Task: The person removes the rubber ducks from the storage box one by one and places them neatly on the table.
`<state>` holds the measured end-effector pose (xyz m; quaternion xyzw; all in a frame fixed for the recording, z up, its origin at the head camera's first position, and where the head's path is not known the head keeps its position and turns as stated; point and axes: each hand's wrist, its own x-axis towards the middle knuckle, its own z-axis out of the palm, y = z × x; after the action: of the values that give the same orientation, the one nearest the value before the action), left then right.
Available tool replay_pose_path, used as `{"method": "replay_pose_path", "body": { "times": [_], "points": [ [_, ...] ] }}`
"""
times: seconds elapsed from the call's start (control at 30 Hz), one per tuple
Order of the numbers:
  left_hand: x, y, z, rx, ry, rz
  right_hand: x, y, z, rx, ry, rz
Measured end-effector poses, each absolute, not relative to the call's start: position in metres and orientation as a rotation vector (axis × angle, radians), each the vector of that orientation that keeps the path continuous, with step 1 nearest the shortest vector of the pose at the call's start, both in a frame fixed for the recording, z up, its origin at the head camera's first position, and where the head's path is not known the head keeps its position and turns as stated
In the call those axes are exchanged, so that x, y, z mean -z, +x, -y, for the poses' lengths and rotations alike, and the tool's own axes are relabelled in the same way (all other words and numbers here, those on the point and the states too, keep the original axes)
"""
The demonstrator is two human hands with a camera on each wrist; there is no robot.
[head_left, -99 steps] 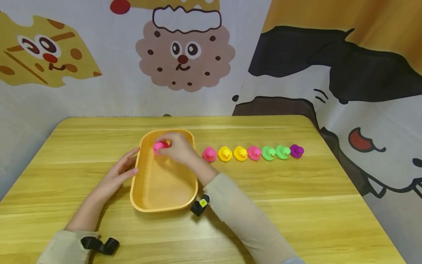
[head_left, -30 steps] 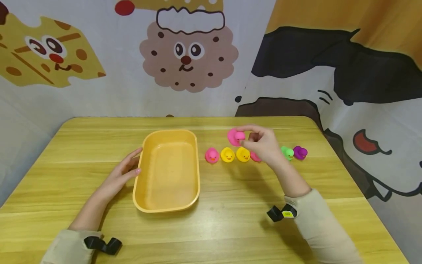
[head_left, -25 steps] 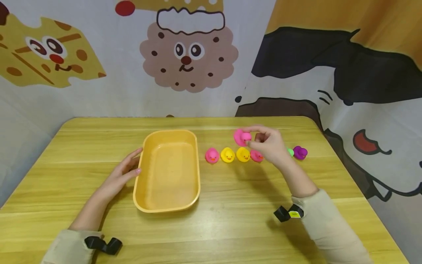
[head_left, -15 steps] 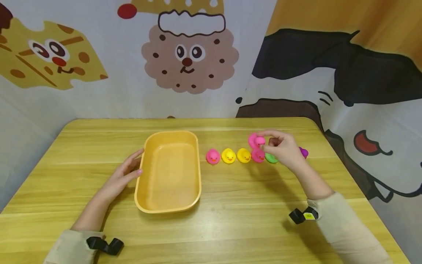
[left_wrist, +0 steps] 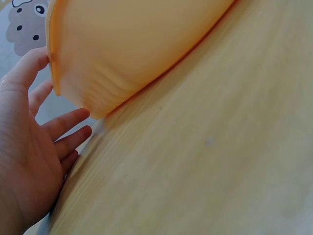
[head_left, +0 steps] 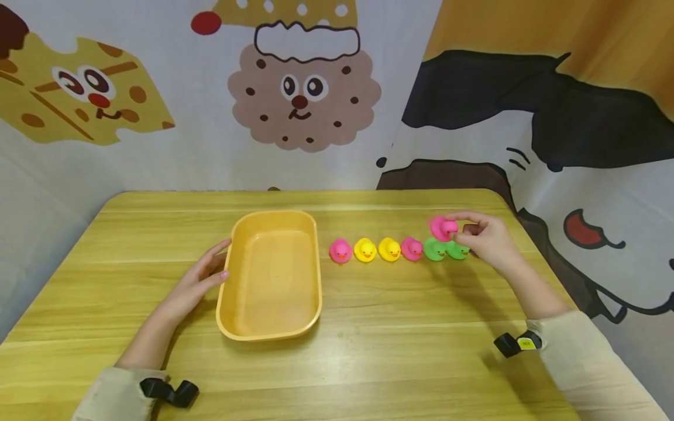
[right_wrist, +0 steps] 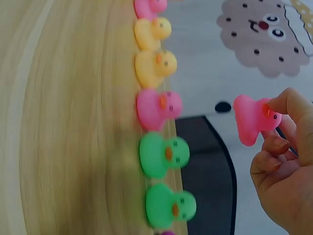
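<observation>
My right hand (head_left: 487,238) pinches a pink rubber duck (head_left: 442,228) by its head, held up above the table near the green ducks. In the right wrist view that pink duck (right_wrist: 252,120) is well apart from the row. My left hand (head_left: 200,280) touches the left side of a yellow plastic tub (head_left: 225,327) with fingers fairly straight; in the left wrist view its fingertips lie along the tub's outer wall (left_wrist: 122,49). A row of ducks runs right of the tub: pink (head_left: 340,251), two yellow (head_left: 365,249), pink (head_left: 412,249), two green (head_left: 434,250). A purple duck (right_wrist: 167,233) is mostly hidden.
The wooden table (head_left: 342,362) carries the tub and the ducks. A cartoon-printed cloth (head_left: 210,164) hangs right behind its far edge. Each sleeve bears a black wrist mount, on the left (head_left: 169,393) and on the right (head_left: 518,344).
My right hand took the pink duck out of the tub and carried it to the right, above the row, as far as the green ducks. The left hand has stayed at the tub.
</observation>
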<state>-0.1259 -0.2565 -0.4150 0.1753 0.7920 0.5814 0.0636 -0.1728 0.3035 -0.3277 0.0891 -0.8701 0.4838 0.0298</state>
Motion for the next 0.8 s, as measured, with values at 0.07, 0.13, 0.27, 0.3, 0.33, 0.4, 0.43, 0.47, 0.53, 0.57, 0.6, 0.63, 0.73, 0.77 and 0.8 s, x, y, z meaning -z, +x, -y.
{"method": "replay_pose_path", "body": {
  "times": [0.07,0.13,0.27,0.3,0.33,0.4,0.43,0.47,0.53,0.57,0.6,0.63,0.73,0.77,0.8],
  "points": [
    [0.415,-0.126,0.256,-1.762,0.531,-2.388,0.327,-0.173,-0.312,-1.51,0.293,2.675],
    [0.415,-0.125,0.256,-1.769,0.527,-2.381,0.327,-0.173,-0.319,-1.497,0.285,2.68],
    [0.415,-0.125,0.256,-1.775,0.528,-2.375,0.326,-0.173,-0.333,-1.408,0.229,2.728],
    [0.415,-0.125,0.256,-1.776,0.527,-2.374,0.326,-0.173,-0.336,-1.377,0.207,2.747],
    [0.415,-0.125,0.256,-1.774,0.527,-2.376,0.326,-0.173,-0.34,-1.359,0.19,2.757],
    [0.415,-0.125,0.256,-1.773,0.523,-2.378,0.326,-0.174,-0.347,-1.329,0.164,2.772],
    [0.415,-0.125,0.256,-1.772,0.521,-2.379,0.326,-0.174,-0.35,-1.318,0.143,2.777],
    [0.415,-0.125,0.256,-1.771,0.519,-2.379,0.327,-0.174,-0.353,-1.314,0.13,2.78],
    [0.414,-0.125,0.256,-1.769,0.516,-2.38,0.329,-0.174,-0.359,-1.305,0.094,2.783],
    [0.414,-0.125,0.257,-1.771,0.515,-2.379,0.329,-0.174,-0.362,-1.298,0.075,2.787],
    [0.414,-0.125,0.256,-1.772,0.514,-2.378,0.33,-0.174,-0.365,-1.29,0.054,2.794],
    [0.414,-0.126,0.256,-1.772,0.515,-2.378,0.331,-0.174,-0.368,-1.285,0.036,2.799],
    [0.414,-0.126,0.256,-1.775,0.514,-2.376,0.334,-0.174,-0.377,-1.26,0.013,2.817],
    [0.414,-0.126,0.256,-1.774,0.512,-2.376,0.335,-0.175,-0.381,-1.251,0.011,2.82],
    [0.414,-0.126,0.256,-1.772,0.511,-2.376,0.336,-0.175,-0.384,-1.244,0.007,2.821]
  ]
}}
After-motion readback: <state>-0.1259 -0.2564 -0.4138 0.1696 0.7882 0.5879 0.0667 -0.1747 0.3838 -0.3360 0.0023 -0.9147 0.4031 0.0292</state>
